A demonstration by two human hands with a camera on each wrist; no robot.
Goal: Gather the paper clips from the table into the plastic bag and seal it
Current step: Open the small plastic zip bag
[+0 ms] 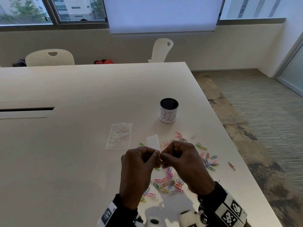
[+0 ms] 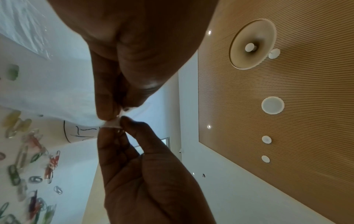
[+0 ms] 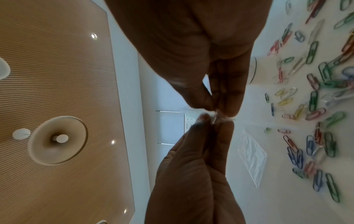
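Both hands are raised just above the table and meet fingertip to fingertip. My left hand [image 1: 155, 155] [image 2: 113, 112] and my right hand [image 1: 164, 155] [image 3: 220, 109] each pinch the near edge of a small translucent plastic bag [image 1: 153, 141] [image 2: 113, 123] [image 3: 215, 117] between thumb and forefinger. The bag stretches away from the hands over the table. Several coloured paper clips [image 1: 170, 179] [image 3: 314, 97] lie scattered on the table under and to the right of the hands. Whether any clips are inside the held bag cannot be seen.
A second clear plastic bag [image 1: 119, 135] [image 3: 252, 156] lies flat on the white table [image 1: 65, 145] left of the clips. A dark cup with a white label reading BIN [image 1: 168, 110] stands behind them. The table's right edge runs close to the outermost clip [image 1: 231, 166].
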